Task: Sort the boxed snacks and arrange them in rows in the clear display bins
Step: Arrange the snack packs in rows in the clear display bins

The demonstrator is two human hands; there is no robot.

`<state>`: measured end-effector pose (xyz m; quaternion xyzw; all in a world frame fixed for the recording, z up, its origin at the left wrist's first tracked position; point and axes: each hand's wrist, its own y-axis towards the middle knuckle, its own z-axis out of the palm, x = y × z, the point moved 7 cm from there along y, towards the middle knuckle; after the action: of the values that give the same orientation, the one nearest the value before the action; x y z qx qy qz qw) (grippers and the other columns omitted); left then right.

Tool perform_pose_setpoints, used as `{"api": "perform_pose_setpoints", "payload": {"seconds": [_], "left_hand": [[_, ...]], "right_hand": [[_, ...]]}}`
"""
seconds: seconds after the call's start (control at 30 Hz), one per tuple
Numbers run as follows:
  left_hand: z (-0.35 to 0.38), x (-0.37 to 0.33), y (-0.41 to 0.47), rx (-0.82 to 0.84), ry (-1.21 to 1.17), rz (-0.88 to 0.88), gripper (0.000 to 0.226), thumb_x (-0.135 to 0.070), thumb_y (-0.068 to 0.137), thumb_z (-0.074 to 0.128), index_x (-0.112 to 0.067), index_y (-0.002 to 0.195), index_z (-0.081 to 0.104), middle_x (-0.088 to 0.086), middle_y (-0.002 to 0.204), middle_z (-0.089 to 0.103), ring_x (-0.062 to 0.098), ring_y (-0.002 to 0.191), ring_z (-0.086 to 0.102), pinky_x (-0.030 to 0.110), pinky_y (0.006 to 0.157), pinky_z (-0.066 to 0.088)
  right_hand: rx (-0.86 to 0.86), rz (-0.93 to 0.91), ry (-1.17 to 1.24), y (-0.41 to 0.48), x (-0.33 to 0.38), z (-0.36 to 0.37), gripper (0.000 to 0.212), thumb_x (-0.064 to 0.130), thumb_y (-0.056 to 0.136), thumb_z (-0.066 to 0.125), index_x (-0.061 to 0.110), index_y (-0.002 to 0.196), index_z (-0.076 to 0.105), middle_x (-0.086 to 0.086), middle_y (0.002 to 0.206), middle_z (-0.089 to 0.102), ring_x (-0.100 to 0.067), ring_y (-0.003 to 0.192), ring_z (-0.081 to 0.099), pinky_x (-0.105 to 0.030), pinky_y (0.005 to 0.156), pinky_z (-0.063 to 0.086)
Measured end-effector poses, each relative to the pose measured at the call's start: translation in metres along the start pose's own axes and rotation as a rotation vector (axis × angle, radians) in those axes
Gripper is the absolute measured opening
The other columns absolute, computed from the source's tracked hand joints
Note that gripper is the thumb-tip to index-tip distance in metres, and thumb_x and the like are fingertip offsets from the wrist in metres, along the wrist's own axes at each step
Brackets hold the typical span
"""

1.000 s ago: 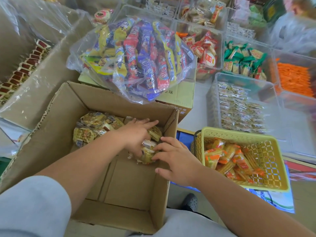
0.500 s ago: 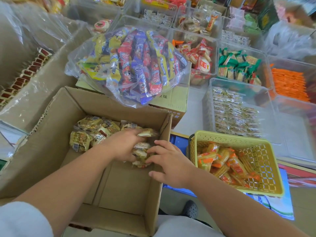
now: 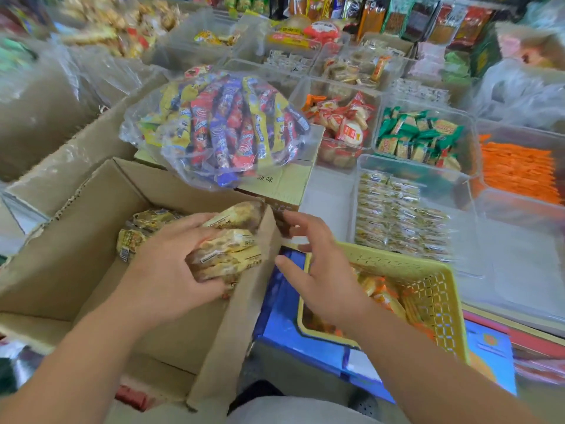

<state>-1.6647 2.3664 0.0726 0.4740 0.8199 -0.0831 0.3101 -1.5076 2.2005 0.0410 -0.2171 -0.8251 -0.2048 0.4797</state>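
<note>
Left hand (image 3: 171, 264) grip clamped on yellow-wrapped snack packets (image 3: 227, 249); right hand (image 3: 321, 270) apart. Clear plastic bin (image 3: 467, 246) part-filled; brown cardboard box (image 3: 76, 240) not emptied.

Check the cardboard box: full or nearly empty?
Nearly empty. The cardboard box floor is mostly bare; a few snack packs lie at its far side, plus the stack the left hand grips.

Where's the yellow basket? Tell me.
Head view, lower right: the yellow basket sits right of the cardboard box, partly behind the right hand, in front of a clear bin.
</note>
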Motion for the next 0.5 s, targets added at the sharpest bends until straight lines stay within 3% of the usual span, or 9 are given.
{"api": "perform_pose_setpoints", "payload": {"seconds": [0.1,0.17,0.23,0.33,0.43,0.5], "left_hand": [[0.024,-0.067,-0.011,0.011,-0.108,0.063,0.06,-0.051,0.055,0.069,-0.051,0.115,0.069,-0.053,0.127,0.046,-0.022,0.126,0.045,0.004,0.107,0.032],[0.05,-0.111,-0.016,0.031,-0.159,0.09,0.061,-0.049,0.056,0.07,-0.055,0.117,0.066,-0.048,0.127,0.05,-0.021,0.128,0.045,0.012,0.109,0.038],[0.081,-0.152,-0.02,0.091,-0.19,0.126,0.059,-0.045,0.056,0.07,-0.06,0.113,0.065,-0.048,0.128,0.05,-0.022,0.125,0.047,0.011,0.105,0.041],[0.126,-0.19,-0.025,0.218,-0.175,0.074,0.054,-0.051,0.053,0.067,-0.06,0.107,0.062,-0.042,0.138,0.041,-0.025,0.12,0.048,0.01,0.092,0.048],[0.163,-0.224,-0.035,0.344,-0.036,0.119,0.067,-0.05,0.054,0.063,-0.044,0.121,0.069,-0.044,0.139,0.029,-0.029,0.124,0.029,-0.003,0.095,0.03],[0.179,-0.254,-0.04,0.385,0.048,0.221,0.066,-0.041,0.055,0.069,-0.031,0.12,0.075,-0.026,0.141,0.05,-0.015,0.128,0.036,0.002,0.101,0.034]], "right_hand": [[0.035,0.002,0.105,-0.026,-0.009,-0.05,0.061,0.037,0.094,0.063,0.055,0.144,0.033,0.027,0.138,0.044,0.002,0.129,0.046,-0.018,0.095,0.047],[0.074,0.015,0.142,-0.047,-0.022,-0.083,0.062,0.029,0.096,0.062,0.056,0.144,0.034,0.027,0.138,0.045,0.0,0.128,0.047,-0.021,0.092,0.05],[0.098,0.035,0.178,-0.071,-0.038,-0.117,0.065,0.018,0.092,0.059,0.054,0.143,0.039,0.023,0.139,0.048,-0.002,0.127,0.048,-0.027,0.093,0.051],[0.067,0.056,0.188,-0.102,-0.059,-0.169,0.069,0.013,0.085,0.051,0.055,0.139,0.04,0.017,0.142,0.048,0.0,0.123,0.05,-0.018,0.089,0.049],[0.082,0.062,0.112,-0.124,-0.076,-0.207,0.063,0.018,0.087,0.061,0.043,0.143,0.046,0.016,0.137,0.049,-0.007,0.11,0.058,-0.012,0.08,0.044],[0.142,0.043,0.014,-0.133,-0.086,-0.22,0.056,0.016,0.088,0.07,0.034,0.139,0.056,0.017,0.129,0.054,-0.013,0.099,0.062,-0.015,0.078,0.045]]}}
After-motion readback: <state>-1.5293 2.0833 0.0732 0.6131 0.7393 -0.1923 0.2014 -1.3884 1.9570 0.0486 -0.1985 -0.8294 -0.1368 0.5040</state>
